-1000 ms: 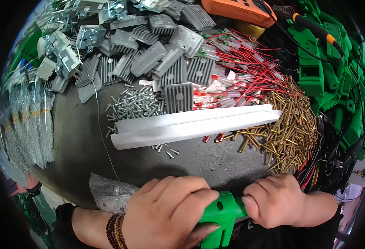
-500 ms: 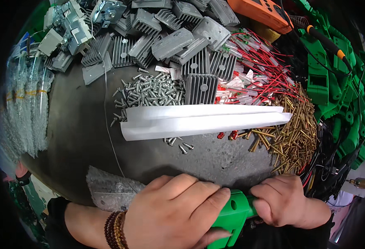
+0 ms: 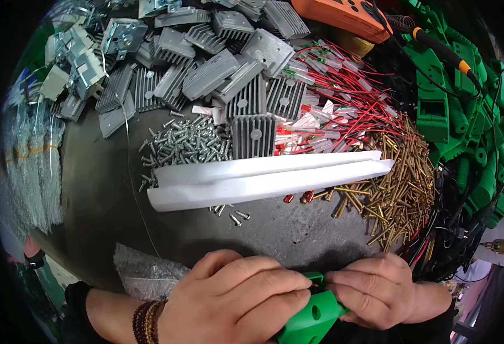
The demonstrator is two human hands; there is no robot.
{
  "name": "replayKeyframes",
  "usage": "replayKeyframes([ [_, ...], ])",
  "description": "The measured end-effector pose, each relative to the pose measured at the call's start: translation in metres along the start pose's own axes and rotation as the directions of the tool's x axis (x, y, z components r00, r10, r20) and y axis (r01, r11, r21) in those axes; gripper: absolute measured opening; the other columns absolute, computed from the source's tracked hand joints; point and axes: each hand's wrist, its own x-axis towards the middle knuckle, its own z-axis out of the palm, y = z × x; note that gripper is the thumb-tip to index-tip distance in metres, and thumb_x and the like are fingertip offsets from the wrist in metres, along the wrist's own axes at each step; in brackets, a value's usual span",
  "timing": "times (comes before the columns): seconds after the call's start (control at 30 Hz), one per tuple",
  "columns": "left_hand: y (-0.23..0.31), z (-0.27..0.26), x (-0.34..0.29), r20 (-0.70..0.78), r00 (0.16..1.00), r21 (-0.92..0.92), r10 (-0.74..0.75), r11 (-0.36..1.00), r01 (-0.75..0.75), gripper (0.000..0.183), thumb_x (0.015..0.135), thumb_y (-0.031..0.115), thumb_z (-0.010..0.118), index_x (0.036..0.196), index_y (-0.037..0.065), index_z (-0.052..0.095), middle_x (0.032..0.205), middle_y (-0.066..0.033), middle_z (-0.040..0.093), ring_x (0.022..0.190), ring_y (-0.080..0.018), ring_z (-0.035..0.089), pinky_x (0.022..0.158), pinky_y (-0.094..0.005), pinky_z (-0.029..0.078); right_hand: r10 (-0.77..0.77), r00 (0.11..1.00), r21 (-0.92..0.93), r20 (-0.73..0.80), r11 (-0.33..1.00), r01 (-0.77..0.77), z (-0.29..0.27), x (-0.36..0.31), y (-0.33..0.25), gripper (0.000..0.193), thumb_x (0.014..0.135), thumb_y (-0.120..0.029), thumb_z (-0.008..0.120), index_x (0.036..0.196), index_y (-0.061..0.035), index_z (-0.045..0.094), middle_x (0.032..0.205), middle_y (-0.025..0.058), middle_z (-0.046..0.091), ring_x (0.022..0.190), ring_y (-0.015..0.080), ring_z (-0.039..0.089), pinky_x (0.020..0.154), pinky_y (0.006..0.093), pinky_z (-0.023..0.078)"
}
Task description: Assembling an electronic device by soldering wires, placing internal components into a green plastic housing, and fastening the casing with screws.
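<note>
At the lower edge I hold a green plastic housing [image 3: 311, 319] with a round hole in its face. My left hand [image 3: 237, 298] lies over its left side, fingers wrapped across it. Curled against its right end is my right hand [image 3: 375, 289], the fingertips touching the green plastic. A dark gap shows along the housing's far edge, between the fingertips of both hands. The underside and whatever my palms cover are hidden. Just left of my left hand lies a clear bubble-wrap bag [image 3: 143, 272].
Beyond my hands a folded white paper strip [image 3: 269, 182] lies before silver screws [image 3: 189, 140], brass screws [image 3: 398, 189] and red-wired parts [image 3: 343, 109]. Grey finned heatsinks [image 3: 211, 74] heap at the back. Green housings [image 3: 470, 114] and an orange device [image 3: 343, 17] stand right, bubble-wrap sleeves [image 3: 34, 166] left.
The green housing has turned and tilted in my hands, and a gap now shows at its far edge. My right hand has moved closer to my left. The whole view has shifted slightly.
</note>
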Motion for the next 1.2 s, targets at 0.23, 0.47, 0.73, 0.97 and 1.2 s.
replayKeyframes([
  [0.23, 0.000, -0.003, 0.004, 0.036, 0.998, 0.011, -0.044, 0.999, 0.044, 0.058, 0.086, 0.052, 0.068, 0.117, 0.003, 0.066, 0.106, -0.0094, 0.069, 0.105, -0.0300, 0.063, 0.098, -0.0483, 0.042, -0.035, 0.999, -0.012, -0.006, 0.999, 0.035, 0.001, -0.001, 0.006, 0.020, 0.089, -0.023, 0.068, 0.096, -0.0043, 0.071, 0.099, 0.0092, 0.074, 0.084, 0.0199, 0.067, 0.068, 0.0285, 0.050],
  [0.47, 0.017, -0.008, 0.002, 0.147, 0.959, 0.227, -0.242, 0.952, 0.206, 0.040, 0.083, 0.024, 0.063, 0.121, 0.017, 0.070, 0.087, 0.0044, 0.067, 0.097, -0.0132, 0.066, 0.105, -0.0509, 0.043, -0.015, 1.000, 0.005, 0.010, 1.000, 0.015, 0.001, 0.005, 0.005, 0.027, 0.087, -0.026, 0.070, 0.098, -0.0012, 0.071, 0.099, 0.0111, 0.073, 0.082, 0.0213, 0.067, 0.063, 0.0285, 0.049],
  [0.73, -0.011, 0.015, -0.002, -0.067, 0.998, 0.073, 0.007, 0.997, -0.002, 0.054, 0.079, 0.043, 0.076, 0.115, 0.005, 0.067, 0.096, -0.0110, 0.067, 0.094, -0.0303, 0.063, 0.098, -0.0527, 0.040, -0.050, 0.998, -0.147, 0.024, 0.988, 0.053, 0.005, 0.000, 0.000, 0.040, 0.083, -0.032, 0.073, 0.104, 0.0020, 0.071, 0.097, 0.0112, 0.071, 0.078, 0.0225, 0.066, 0.059, 0.0306, 0.049],
  [0.97, 0.007, 0.009, 0.002, -0.074, 0.983, 0.016, -0.170, 0.985, 0.171, 0.052, 0.074, 0.034, 0.080, 0.115, 0.005, 0.067, 0.102, -0.0084, 0.066, 0.092, -0.0256, 0.064, 0.086, -0.0450, 0.051, 0.040, 0.999, -0.324, -0.009, 0.945, -0.040, 0.012, -0.005, -0.011, 0.040, 0.075, -0.021, 0.064, 0.109, -0.0040, 0.073, 0.091, 0.0032, 0.065, 0.078, 0.0159, 0.060, 0.066, 0.0284, 0.046],
  [1.2, 0.013, -0.008, 0.016, 0.152, 0.971, 0.144, -0.187, 0.976, 0.166, 0.054, 0.077, 0.036, 0.081, 0.115, 0.000, 0.068, 0.100, -0.0105, 0.067, 0.085, -0.0293, 0.065, 0.071, -0.0380, 0.052, 0.176, 0.979, 0.039, 0.104, 0.983, -0.181, 0.001, 0.000, 0.003, 0.032, 0.084, -0.028, 0.070, 0.104, -0.0027, 0.071, 0.080, 0.0039, 0.062, 0.071, 0.0207, 0.061, 0.061, 0.0333, 0.050],
])
